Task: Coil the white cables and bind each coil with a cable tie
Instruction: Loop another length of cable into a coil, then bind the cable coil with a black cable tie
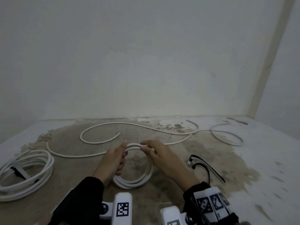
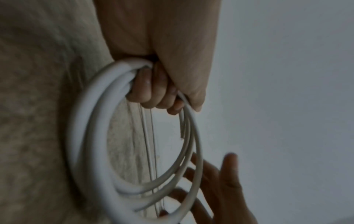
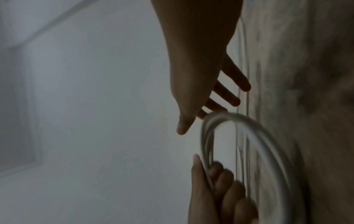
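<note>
My left hand point(image 1: 119, 154) grips a small coil of white cable point(image 1: 134, 182) and holds it upright on the stained floor. The left wrist view shows the fingers point(image 2: 153, 92) curled round several turns of the coil point(image 2: 90, 136). Straight, spread fingers of my right hand point(image 1: 151, 150) lie against the top of the coil, with the thumb apart from it. In the right wrist view these fingers point(image 3: 226, 97) reach the coil point(image 3: 268, 136) at its upper edge. The rest of this cable point(image 1: 146, 126) trails loose across the floor behind.
A larger white coil point(image 1: 40, 174), bound with a black tie point(image 1: 15, 172), lies at the left. Two black cable ties point(image 1: 209, 164) lie on the floor to the right of my right hand. A thinner white cable point(image 1: 227, 137) loops at the far right. White walls close in behind and on the right.
</note>
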